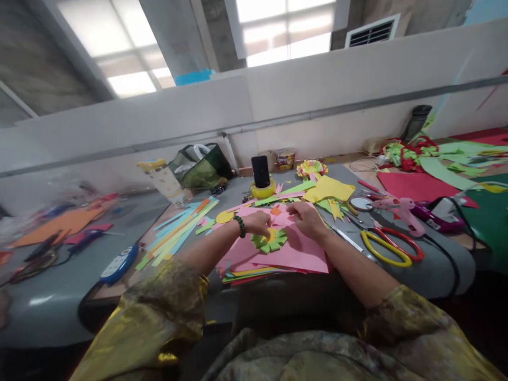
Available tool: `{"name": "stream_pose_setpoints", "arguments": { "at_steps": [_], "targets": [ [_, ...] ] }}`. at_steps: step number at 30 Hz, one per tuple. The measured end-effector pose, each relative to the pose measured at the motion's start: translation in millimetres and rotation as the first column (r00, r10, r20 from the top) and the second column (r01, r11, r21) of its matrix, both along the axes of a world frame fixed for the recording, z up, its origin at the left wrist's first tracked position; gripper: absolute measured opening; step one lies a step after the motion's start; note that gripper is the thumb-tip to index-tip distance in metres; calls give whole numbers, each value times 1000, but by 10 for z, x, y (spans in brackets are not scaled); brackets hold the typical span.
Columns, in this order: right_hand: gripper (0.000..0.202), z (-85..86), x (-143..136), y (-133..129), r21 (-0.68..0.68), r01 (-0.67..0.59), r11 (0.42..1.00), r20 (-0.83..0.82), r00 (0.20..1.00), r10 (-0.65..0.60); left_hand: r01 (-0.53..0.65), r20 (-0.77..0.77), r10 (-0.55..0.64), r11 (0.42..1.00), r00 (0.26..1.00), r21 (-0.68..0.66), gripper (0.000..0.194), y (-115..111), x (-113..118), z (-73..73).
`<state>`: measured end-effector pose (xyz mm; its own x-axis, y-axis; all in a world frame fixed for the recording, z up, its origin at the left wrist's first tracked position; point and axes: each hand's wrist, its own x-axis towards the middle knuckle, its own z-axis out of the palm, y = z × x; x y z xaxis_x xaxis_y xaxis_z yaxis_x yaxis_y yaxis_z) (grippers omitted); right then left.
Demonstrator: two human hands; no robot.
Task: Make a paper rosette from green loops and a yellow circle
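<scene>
In the head view a paper flower with folded green petals and a yellow-orange middle lies on a stack of coloured paper, pink sheet uppermost. My left hand, with a dark beaded bracelet at the wrist, reaches over the flower; its fingers are bent down and pressed together on the middle. My right hand is just to the right, fingers curled in a pinch above the pink paper. Whatever its fingertips may hold is too small to see. A small orange paper piece lies between the hands.
Paper strips lie to the left. A phone stands upright behind the paper on a yellow tape roll. At right are yellow-handled scissors, red-handled scissors and a pink glue gun with its cable.
</scene>
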<state>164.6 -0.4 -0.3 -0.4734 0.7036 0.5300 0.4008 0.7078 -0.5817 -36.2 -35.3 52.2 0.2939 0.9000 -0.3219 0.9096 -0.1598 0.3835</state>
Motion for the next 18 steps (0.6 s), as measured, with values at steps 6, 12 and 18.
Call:
{"name": "stream_pose_setpoints", "arguments": {
  "at_steps": [6,12,18],
  "targets": [
    [24,3,-8,17,-39,36,999,16,999,-35,-6,-127,3,1000,992,-24,23,31,28,28],
    [25,-4,4,51,-66,67,996,41,997,-64,-27,-76,19,994,997,-108,33,55,10,29],
    [28,-4,9,92,-66,67,996,75,995,-62,-54,23,59,980,998,-192,37,80,-9,40]
  ]
}}
